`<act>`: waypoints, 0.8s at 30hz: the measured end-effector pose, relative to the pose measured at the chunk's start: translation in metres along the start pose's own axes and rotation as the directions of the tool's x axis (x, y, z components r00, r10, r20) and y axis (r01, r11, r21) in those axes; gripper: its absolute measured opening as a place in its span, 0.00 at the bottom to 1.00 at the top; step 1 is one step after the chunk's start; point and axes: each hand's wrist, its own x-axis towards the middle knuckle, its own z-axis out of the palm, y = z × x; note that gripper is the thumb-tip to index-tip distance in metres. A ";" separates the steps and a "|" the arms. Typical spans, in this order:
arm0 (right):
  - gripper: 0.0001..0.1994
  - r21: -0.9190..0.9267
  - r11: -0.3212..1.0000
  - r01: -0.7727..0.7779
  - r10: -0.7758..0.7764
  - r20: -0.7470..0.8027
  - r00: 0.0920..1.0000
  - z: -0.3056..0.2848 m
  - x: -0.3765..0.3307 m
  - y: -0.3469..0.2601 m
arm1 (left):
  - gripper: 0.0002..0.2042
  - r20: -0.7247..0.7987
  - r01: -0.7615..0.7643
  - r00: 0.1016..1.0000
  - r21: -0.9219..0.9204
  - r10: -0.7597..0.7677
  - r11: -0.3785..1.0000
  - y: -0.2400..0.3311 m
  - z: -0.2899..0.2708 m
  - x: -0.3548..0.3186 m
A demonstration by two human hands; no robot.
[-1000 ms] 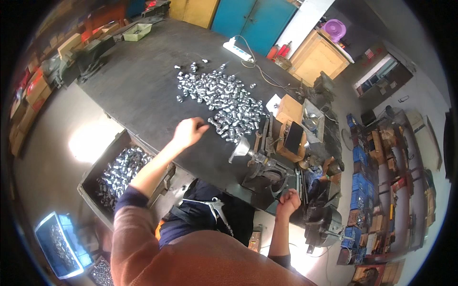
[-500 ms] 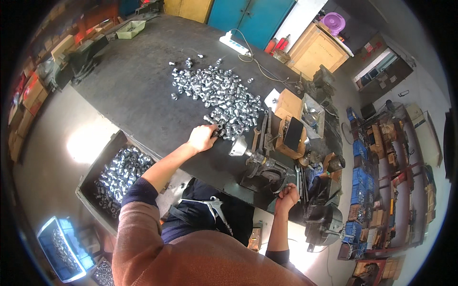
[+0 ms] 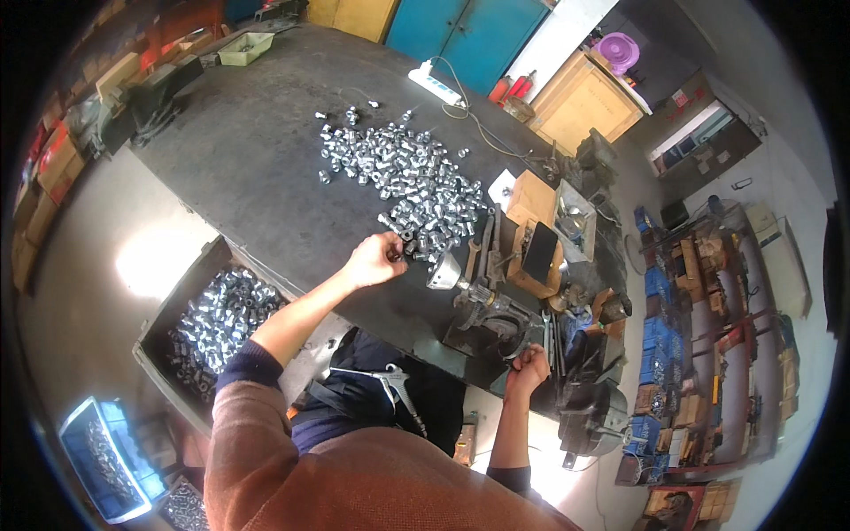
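At the near edge of a heaped pile of shiny metal fittings (image 3: 412, 173), my left hand (image 3: 376, 260) is closed in a pinch. A small metal fitting shows partly between its fingertips. To its right, a bench-mounted machine (image 3: 494, 320) carries a silver cone-shaped head (image 3: 444, 272) pointing toward the pile. My right hand (image 3: 529, 371) is closed beside the machine's near right end, at the table edge. Whatever its fingers hold is hidden. An air blow gun (image 3: 394, 380) lies across my lap.
A bin of fittings (image 3: 140, 347) stands below the table at left. Right of the machine are wrenches (image 3: 549, 341), an open wooden box (image 3: 537, 281) with a dark flat object on it, and a dark motor-like machine (image 3: 591, 416). A white power strip (image 3: 434, 84) lies at the back.
My left hand has drawn slightly back from the pile, its fingers curling closer together. My right hand stays closed by the machine. The whole view has shifted a little.
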 end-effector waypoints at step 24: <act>0.06 0.040 0.998 0.049 -0.058 0.252 0.966 0.016 -0.009 -0.077 | 0.09 0.178 -0.064 0.945 -0.722 0.275 0.689 0.044 -0.022 -0.006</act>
